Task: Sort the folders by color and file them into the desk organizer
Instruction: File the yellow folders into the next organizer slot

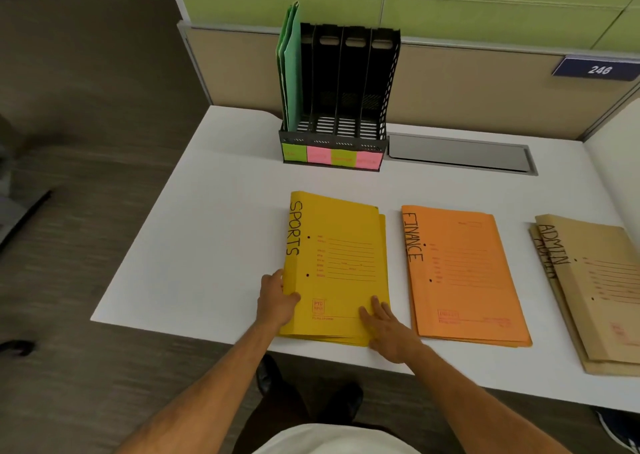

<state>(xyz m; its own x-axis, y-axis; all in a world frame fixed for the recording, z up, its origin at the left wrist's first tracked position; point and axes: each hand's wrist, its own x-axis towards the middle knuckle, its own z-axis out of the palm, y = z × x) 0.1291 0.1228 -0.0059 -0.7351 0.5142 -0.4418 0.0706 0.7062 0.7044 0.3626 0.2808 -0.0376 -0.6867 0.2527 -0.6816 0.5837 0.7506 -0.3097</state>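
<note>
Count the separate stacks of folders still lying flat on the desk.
3. The yellow stack is nearest the hands, the orange stack lies to its right, and the brown stack is at the right edge, partly cut off, so more may be hidden.

White counter (207,232) backed by a beige partition (467,90). Grey cable hatch (460,154) set in the counter. Blue plate (597,69) reading 246 on the partition. Green wall panels (450,0) above.

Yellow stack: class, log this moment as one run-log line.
yellow stack: on desk | left hand: grips left edge | right hand: flat on top | green folders: filed, leftmost slot | organizer: other slots empty
</note>
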